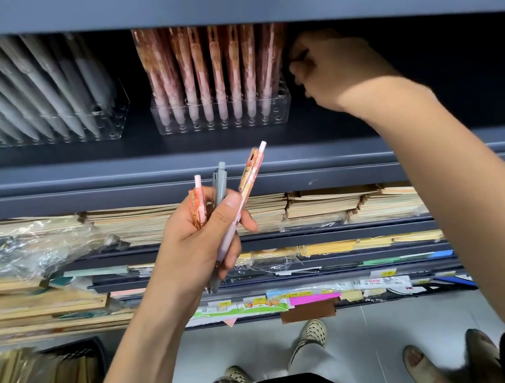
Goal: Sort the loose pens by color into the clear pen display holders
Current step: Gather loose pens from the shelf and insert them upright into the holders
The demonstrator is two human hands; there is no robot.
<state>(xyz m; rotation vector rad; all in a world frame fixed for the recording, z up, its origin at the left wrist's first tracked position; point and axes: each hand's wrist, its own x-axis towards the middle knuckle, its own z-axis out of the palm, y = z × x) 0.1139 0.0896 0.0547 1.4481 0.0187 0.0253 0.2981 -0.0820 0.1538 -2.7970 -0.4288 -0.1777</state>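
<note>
My left hand (200,245) grips three loose pens in front of the shelf edge: two pink patterned pens (250,172) and a grey pen (220,185) between them. On the shelf above stand two clear holders: one full of pink patterned pens (222,109) in the middle, one full of grey pens (46,127) at the left. My right hand (334,66) reaches into the dark shelf space just right of the pink holder, fingers curled. Something thin and dark shows at its fingertips, but blur hides what it is.
The grey metal shelf lip (305,165) runs across below the holders. Lower shelves hold stacks of kraft notebooks (319,205), plastic-wrapped stock (22,242) and price labels (289,298). Another person's feet (437,359) stand on the floor at the lower right. A dark crate (74,359) sits at the lower left.
</note>
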